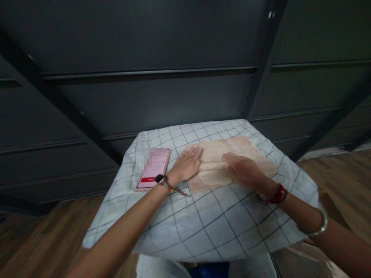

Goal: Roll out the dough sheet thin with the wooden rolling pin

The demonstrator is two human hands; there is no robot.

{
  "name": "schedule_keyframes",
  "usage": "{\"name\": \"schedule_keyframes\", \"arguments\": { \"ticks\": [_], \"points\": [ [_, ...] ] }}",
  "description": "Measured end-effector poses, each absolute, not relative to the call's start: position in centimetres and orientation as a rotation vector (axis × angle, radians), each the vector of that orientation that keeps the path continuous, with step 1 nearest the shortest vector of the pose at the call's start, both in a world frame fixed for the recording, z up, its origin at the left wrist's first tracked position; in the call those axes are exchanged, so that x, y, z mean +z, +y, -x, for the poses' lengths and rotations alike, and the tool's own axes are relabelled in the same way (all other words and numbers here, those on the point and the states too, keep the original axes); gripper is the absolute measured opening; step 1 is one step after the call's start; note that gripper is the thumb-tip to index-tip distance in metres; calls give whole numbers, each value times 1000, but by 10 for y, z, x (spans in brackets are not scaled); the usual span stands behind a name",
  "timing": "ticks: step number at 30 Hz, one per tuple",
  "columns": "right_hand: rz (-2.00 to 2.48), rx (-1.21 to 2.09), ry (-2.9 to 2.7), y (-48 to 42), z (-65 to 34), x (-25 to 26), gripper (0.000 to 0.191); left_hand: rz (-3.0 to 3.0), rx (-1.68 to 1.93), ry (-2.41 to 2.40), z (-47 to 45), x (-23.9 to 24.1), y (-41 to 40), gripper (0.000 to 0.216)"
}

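A peach-beige cloth (251,152) lies spread on the table. On top of it is a smoother cream piece of fabric (214,150), with a raised fold running across its middle. My left hand (187,164) rests flat on the left side of the fabric, fingers stretched out. From the right, my right hand (240,168) lies palm down over the fold's right end, its fingers extended and pointing left. Neither hand grips anything. Part of the cloth is hidden under both hands.
A phone (155,168) with a lit pink screen lies left of my left hand. A white checked tablecloth (208,224) covers the small table. Behind it stands a dark panelled wall (162,100). Wooden flooring (333,166) shows at the sides.
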State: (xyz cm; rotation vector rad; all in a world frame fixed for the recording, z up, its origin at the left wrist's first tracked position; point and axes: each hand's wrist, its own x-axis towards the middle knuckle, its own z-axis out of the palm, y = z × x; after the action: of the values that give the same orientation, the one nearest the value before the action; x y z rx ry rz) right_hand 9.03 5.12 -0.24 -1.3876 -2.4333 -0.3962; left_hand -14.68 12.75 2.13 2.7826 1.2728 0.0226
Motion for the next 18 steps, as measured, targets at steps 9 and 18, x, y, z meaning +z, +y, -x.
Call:
{"name": "schedule_keyframes", "arguments": {
  "ticks": [9, 18],
  "points": [
    [1407, -511, -2407, 31, -82, -5, 31, -2845, 173, 1322, 151, 14, 100, 58],
    [1476, -501, -2415, 27, -83, -1, 30, -2799, 48, 1342, 147, 22, 95, 58]
  ]
}}
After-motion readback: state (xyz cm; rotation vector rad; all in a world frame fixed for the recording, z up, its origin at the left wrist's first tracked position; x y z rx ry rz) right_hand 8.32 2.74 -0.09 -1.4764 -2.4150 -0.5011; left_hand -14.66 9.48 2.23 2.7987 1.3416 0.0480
